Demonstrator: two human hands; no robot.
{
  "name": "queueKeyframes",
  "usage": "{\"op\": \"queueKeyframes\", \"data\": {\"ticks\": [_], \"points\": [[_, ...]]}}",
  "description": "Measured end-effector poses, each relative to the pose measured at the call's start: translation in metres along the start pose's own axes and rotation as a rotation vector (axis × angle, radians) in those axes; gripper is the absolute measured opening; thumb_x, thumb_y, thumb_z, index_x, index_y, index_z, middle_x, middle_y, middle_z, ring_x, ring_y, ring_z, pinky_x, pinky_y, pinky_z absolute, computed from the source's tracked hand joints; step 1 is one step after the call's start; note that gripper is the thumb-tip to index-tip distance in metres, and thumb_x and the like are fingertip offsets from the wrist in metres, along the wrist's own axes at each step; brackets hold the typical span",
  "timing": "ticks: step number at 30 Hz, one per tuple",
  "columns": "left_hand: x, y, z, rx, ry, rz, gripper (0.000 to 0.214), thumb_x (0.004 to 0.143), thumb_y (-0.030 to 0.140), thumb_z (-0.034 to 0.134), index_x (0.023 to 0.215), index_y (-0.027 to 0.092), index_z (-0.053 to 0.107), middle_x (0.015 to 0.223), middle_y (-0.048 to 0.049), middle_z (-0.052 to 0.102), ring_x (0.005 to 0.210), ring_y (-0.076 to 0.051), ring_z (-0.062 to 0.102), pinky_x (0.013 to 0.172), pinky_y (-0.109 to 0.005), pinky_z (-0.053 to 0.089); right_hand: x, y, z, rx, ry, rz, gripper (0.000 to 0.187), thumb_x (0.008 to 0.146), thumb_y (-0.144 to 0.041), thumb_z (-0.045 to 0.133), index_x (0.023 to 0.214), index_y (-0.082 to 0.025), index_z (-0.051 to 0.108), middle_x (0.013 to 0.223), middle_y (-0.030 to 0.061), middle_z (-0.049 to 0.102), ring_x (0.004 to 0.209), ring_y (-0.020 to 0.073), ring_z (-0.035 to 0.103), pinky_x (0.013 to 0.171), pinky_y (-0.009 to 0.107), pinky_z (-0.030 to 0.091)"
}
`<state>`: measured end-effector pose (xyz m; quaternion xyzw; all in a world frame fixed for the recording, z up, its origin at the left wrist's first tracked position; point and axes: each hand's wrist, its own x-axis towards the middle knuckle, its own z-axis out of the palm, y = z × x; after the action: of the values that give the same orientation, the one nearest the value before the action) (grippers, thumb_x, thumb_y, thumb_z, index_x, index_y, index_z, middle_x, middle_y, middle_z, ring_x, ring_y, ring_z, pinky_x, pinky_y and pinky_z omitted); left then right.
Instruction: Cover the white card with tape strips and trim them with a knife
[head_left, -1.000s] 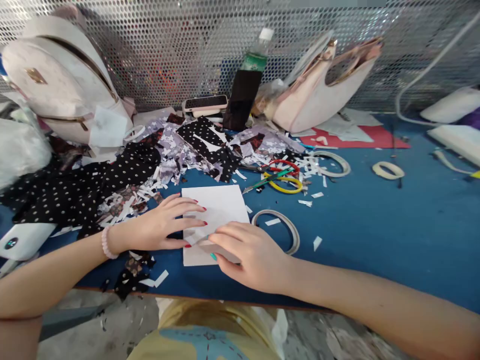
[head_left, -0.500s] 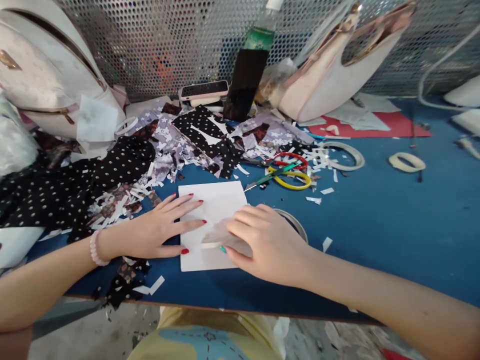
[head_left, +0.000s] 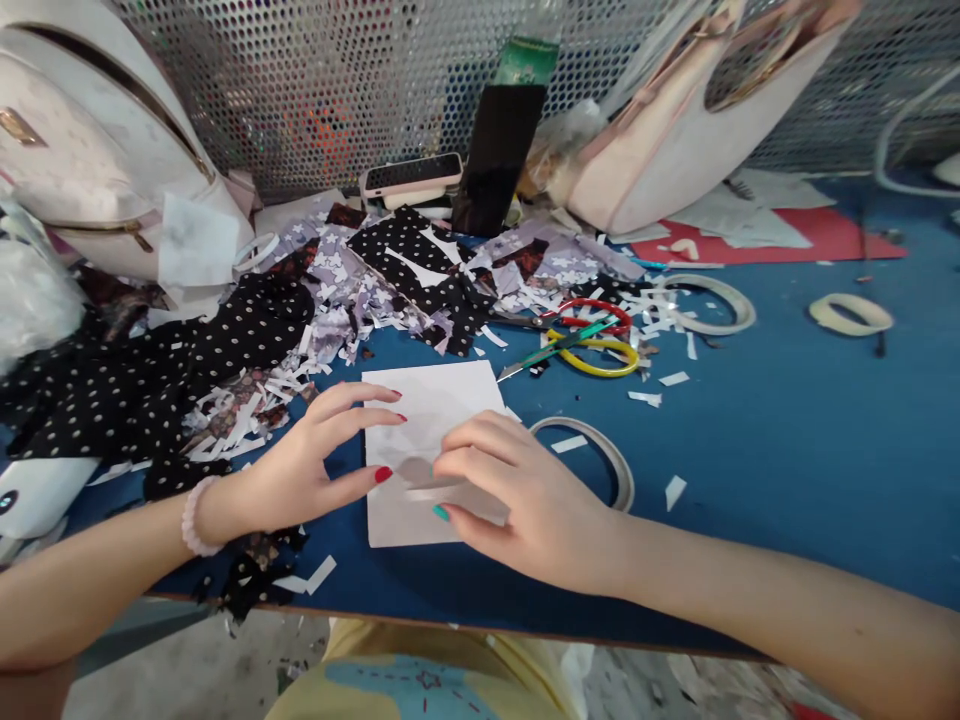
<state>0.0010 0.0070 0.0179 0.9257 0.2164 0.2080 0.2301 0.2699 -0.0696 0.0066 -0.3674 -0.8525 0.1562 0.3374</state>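
Observation:
A white card [head_left: 442, 400] lies flat on the blue table [head_left: 787, 450] near its front edge. My left hand [head_left: 315, 455] rests on the card's left edge, fingers spread and arched, red nails showing. My right hand [head_left: 525, 490] lies over the card's lower right part, fingers curled down and pressing a pale strip [head_left: 427, 488] against it. Whether the fingers pinch that strip is unclear. A ring of tape [head_left: 600, 455] lies just right of the card.
Scissors with red and yellow handles [head_left: 581, 345] lie beyond the card. Black dotted and purple fabric scraps [head_left: 247, 330] with paper snippets pile at the left. Two bags [head_left: 97, 150], a phone [head_left: 409, 175] and a bottle [head_left: 517, 110] stand against the perforated wall. More tape rings [head_left: 851, 313] lie to the right.
My right hand slid up and right across the card, then back a little. The left hand's fingers lifted from flat to arched. The camera tilted slightly.

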Motion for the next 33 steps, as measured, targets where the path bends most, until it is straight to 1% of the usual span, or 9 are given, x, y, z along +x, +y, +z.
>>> {"op": "queueKeyframes", "data": {"ticks": [1,3,6,10,13,19,23,27,33], "points": [[-0.001,0.006,0.002,-0.013,0.023,-0.011,0.034,0.108,0.028,0.059,0.142,0.025,0.053,0.150,-0.0143,0.057,0.143,-0.027,0.056,0.122,-0.045,0.049,0.002,-0.003,0.001,0.088,0.008,0.007,0.008,0.100,-0.016,0.057,0.104,-0.021,0.061,0.101,0.0083,0.070,0.095,0.0232,0.064,0.082,0.037,0.052],[-0.004,0.016,0.005,-0.021,0.011,-0.033,0.032,0.108,0.029,0.059,0.140,0.025,0.054,0.150,-0.0138,0.056,0.141,-0.027,0.057,0.121,-0.044,0.049,0.005,-0.009,0.004,0.215,0.000,0.035,0.005,0.102,-0.019,0.059,0.106,-0.021,0.061,0.104,0.0080,0.070,0.098,0.0225,0.064,0.084,0.036,0.054],[-0.006,0.023,0.009,-0.034,-0.004,-0.040,0.032,0.108,0.029,0.060,0.139,0.026,0.054,0.149,-0.0137,0.056,0.142,-0.027,0.056,0.120,-0.043,0.050,0.007,-0.014,0.010,0.288,-0.011,0.066,0.003,0.105,-0.023,0.062,0.104,-0.020,0.062,0.101,0.0074,0.070,0.099,0.0225,0.064,0.085,0.036,0.054],[-0.006,0.024,0.012,-0.015,0.001,-0.030,0.032,0.108,0.029,0.058,0.139,0.025,0.053,0.147,-0.0145,0.057,0.140,-0.028,0.058,0.118,-0.045,0.052,0.008,-0.014,0.017,0.301,0.004,0.044,0.012,0.107,-0.019,0.058,0.097,-0.021,0.064,0.092,0.0039,0.070,0.093,0.0199,0.063,0.086,0.035,0.052],[-0.006,0.024,0.012,0.005,0.005,-0.024,0.030,0.108,0.028,0.057,0.138,0.026,0.052,0.146,-0.0150,0.057,0.139,-0.029,0.058,0.117,-0.048,0.053,0.008,-0.013,0.017,0.299,0.001,0.029,0.019,0.108,-0.016,0.056,0.093,-0.021,0.066,0.090,0.0030,0.070,0.090,0.0185,0.063,0.086,0.035,0.051],[-0.006,0.025,0.011,-0.003,-0.008,-0.044,0.034,0.107,0.030,0.061,0.140,0.027,0.053,0.147,-0.0153,0.057,0.140,-0.031,0.059,0.117,-0.050,0.054,0.009,-0.014,0.011,0.358,-0.028,0.049,0.019,0.104,-0.010,0.058,0.092,-0.021,0.068,0.092,0.0035,0.071,0.091,0.0181,0.064,0.086,0.035,0.053],[-0.006,0.024,0.010,-0.041,0.002,-0.055,0.033,0.107,0.030,0.062,0.139,0.027,0.054,0.147,-0.0147,0.057,0.141,-0.030,0.058,0.117,-0.048,0.055,0.010,-0.012,0.009,0.388,-0.023,0.047,0.020,0.103,-0.006,0.056,0.093,-0.021,0.065,0.094,0.0034,0.072,0.092,0.0175,0.065,0.086,0.033,0.053],[-0.007,0.026,0.010,-0.085,0.002,-0.065,0.031,0.108,0.031,0.062,0.138,0.027,0.055,0.147,-0.0141,0.056,0.142,-0.028,0.058,0.118,-0.044,0.055,0.009,-0.011,0.008,0.421,-0.054,0.047,0.021,0.104,-0.007,0.053,0.095,-0.023,0.063,0.095,0.0039,0.072,0.094,0.0189,0.066,0.088,0.036,0.055],[-0.007,0.028,0.009,-0.095,0.000,-0.070,0.031,0.109,0.031,0.060,0.138,0.026,0.054,0.148,-0.0136,0.055,0.143,-0.025,0.057,0.119,-0.042,0.053,0.008,-0.013,0.008,0.450,-0.027,0.058,0.022,0.105,-0.006,0.049,0.097,-0.022,0.061,0.093,0.0042,0.073,0.095,0.0193,0.067,0.086,0.036,0.057]]}}
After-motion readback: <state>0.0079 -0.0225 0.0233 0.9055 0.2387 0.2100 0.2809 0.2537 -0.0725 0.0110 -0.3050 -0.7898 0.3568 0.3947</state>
